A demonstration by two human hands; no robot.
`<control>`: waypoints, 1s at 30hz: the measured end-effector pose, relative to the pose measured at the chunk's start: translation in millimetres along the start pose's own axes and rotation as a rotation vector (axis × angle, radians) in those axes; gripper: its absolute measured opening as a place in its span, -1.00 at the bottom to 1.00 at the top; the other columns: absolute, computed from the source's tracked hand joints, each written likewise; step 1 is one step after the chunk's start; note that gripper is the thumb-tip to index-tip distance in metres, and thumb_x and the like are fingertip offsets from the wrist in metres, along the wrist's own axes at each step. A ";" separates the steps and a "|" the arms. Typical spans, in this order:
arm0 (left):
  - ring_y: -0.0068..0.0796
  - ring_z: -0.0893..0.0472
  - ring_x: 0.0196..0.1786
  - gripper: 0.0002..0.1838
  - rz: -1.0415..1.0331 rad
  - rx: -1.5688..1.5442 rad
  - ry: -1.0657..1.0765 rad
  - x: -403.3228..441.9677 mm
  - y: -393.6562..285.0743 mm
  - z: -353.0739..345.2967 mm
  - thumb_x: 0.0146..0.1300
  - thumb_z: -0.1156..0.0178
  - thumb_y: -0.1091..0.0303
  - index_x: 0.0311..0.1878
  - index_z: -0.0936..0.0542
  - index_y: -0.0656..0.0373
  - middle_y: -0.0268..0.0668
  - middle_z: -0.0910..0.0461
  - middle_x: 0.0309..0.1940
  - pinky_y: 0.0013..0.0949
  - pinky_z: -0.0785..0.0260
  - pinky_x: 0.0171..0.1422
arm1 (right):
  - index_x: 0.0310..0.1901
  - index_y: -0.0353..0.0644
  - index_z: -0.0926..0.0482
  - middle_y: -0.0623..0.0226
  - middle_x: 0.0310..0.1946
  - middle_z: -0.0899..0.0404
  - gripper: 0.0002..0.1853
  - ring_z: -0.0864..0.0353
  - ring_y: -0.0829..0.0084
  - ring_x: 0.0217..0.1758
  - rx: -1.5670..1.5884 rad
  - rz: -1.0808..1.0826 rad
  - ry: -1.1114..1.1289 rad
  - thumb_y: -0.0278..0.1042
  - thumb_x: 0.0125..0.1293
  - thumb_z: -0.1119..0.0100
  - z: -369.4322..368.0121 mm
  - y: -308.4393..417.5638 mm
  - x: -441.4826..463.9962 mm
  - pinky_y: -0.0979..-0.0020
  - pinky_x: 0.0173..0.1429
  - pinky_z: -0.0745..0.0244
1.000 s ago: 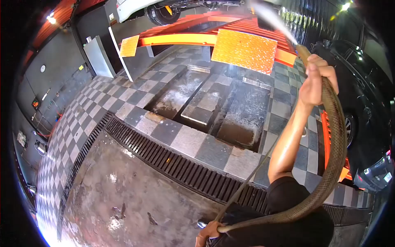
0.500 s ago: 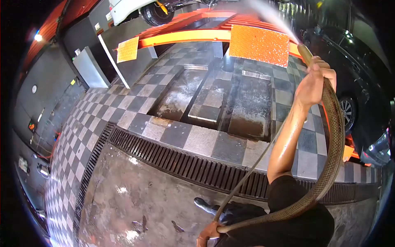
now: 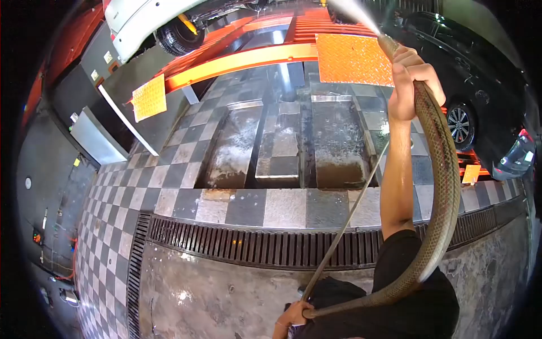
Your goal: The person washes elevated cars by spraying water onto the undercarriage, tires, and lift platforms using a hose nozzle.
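My right hand (image 3: 411,82) is raised at the upper right, its fingers wrapped round a thick, patterned brown-green hose (image 3: 445,169) just behind its end. A white jet of water (image 3: 357,12) sprays up and to the left from that end. The hose loops down past my right arm to my left hand (image 3: 292,316), low at the bottom, which is closed round it. From there a thinner length of hose (image 3: 345,229) runs up and right across the floor. Above and ahead, a white car (image 3: 138,25) stands raised on an orange lift (image 3: 243,60).
Two sunken pits (image 3: 340,148) lie in the checkered tile floor (image 3: 285,206) under the lift. A slotted drain grate (image 3: 265,248) crosses in front of me. At the right stands a black car (image 3: 485,85). A white post (image 3: 129,121) and a grey panel (image 3: 96,138) are at the left.
My view has shifted, bringing more of the white car and the lift into sight. My right hand and the hose end are higher in view, and the water still sprays.
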State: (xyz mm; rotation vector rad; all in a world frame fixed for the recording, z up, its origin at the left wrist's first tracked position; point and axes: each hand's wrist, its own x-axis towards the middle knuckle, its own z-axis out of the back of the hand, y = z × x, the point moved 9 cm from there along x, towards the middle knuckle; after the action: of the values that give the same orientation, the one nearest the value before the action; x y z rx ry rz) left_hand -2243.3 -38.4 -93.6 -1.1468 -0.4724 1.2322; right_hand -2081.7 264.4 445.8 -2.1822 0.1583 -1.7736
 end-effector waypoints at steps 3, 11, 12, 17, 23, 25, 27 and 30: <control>-0.01 -0.57 -0.20 -0.65 -0.052 -0.019 0.089 2.1 1.8 43.7 -0.33 -0.14 0.38 -0.33 -0.62 0.19 -0.07 -0.61 -0.37 -0.18 -0.42 -0.08 | -0.62 -0.26 -0.29 0.34 -0.70 -0.35 -0.77 -0.29 0.52 -0.62 -0.050 -0.055 0.025 -0.76 0.00 -0.08 -38.0 -14.4 -24.9 0.41 -0.35 -0.36; 0.02 -0.55 -0.19 -0.64 -0.161 0.012 0.254 -18.2 90.6 151.8 -0.34 -0.12 0.39 -0.33 -0.61 0.24 -0.01 -0.59 -0.34 -0.20 -0.39 -0.06 | -0.62 -0.25 -0.32 0.36 -0.70 -0.36 -0.78 -0.31 0.52 -0.63 -0.111 0.088 0.114 -0.78 -0.02 -0.06 -167.3 -6.6 -37.7 0.47 -0.37 -0.33; 0.02 -0.55 -0.19 -0.64 -0.171 0.014 0.270 -24.5 105.2 168.8 -0.34 -0.12 0.39 -0.33 -0.61 0.24 -0.01 -0.59 -0.34 -0.20 -0.39 -0.06 | -0.62 -0.25 -0.32 0.35 -0.70 -0.37 -0.78 -0.32 0.53 -0.63 -0.162 0.102 0.111 -0.78 -0.01 -0.07 -181.9 -3.2 -44.3 0.47 -0.36 -0.35; -0.01 -0.55 -0.05 -0.58 -0.109 0.074 0.499 -63.1 185.2 270.3 -0.24 -0.15 0.49 -0.16 -0.61 0.28 -0.02 -0.61 -0.18 -0.12 -0.35 0.10 | -0.61 -0.25 -0.31 0.31 -0.68 -0.39 -0.77 -0.34 0.52 -0.60 -0.231 -0.049 0.135 -0.74 0.05 -0.09 -288.4 -8.9 -97.9 0.42 -0.28 -0.42; -0.08 -0.60 -0.12 -0.62 0.154 0.004 0.432 -141.0 229.9 431.4 -0.24 -0.16 0.46 -0.22 -0.63 0.26 -0.07 -0.64 -0.28 -0.19 -0.39 0.02 | -0.56 -0.25 -0.35 0.32 -0.65 -0.41 -0.81 -0.32 0.53 -0.60 -0.243 0.086 0.134 -0.77 0.04 -0.04 -430.6 -25.8 -92.0 0.43 -0.40 -0.33; -0.08 -0.61 -0.16 -0.64 0.149 0.027 0.453 -169.5 212.2 482.0 -0.22 -0.17 0.45 -0.24 -0.64 0.26 -0.08 -0.64 -0.34 -0.22 -0.41 0.01 | -0.56 -0.26 -0.32 0.30 -0.63 -0.42 -0.82 -0.34 0.53 -0.57 -0.329 0.012 0.056 -0.73 0.07 -0.03 -429.2 -28.3 -106.3 0.41 -0.34 -0.38; -0.07 -0.62 -0.20 -0.67 0.158 0.067 0.486 -180.9 208.6 509.1 -0.20 -0.17 0.42 -0.26 -0.65 0.25 -0.09 -0.64 -0.41 -0.24 -0.43 0.00 | -0.57 -0.26 -0.29 0.32 -0.64 -0.39 -0.81 -0.34 0.53 -0.54 -0.404 -0.020 -0.042 -0.71 0.07 -0.03 -410.2 -32.6 -137.9 0.38 -0.29 -0.40; -0.06 -0.62 -0.22 -0.67 0.211 0.123 0.526 -184.8 219.8 528.7 -0.20 -0.16 0.42 -0.26 -0.65 0.24 -0.08 -0.64 -0.43 -0.23 -0.43 0.00 | -0.58 -0.24 -0.26 0.31 -0.68 -0.31 -0.84 -0.29 0.46 -0.56 -0.488 -0.082 -0.055 -0.62 0.05 -0.01 -418.9 -36.0 -153.6 0.20 -0.23 -0.34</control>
State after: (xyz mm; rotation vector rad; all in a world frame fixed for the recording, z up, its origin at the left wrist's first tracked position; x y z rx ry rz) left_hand -2839.0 -2.1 -17.7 -1.3781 0.1207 1.0630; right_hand -2525.5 267.4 387.4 -2.5965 0.5461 -1.8674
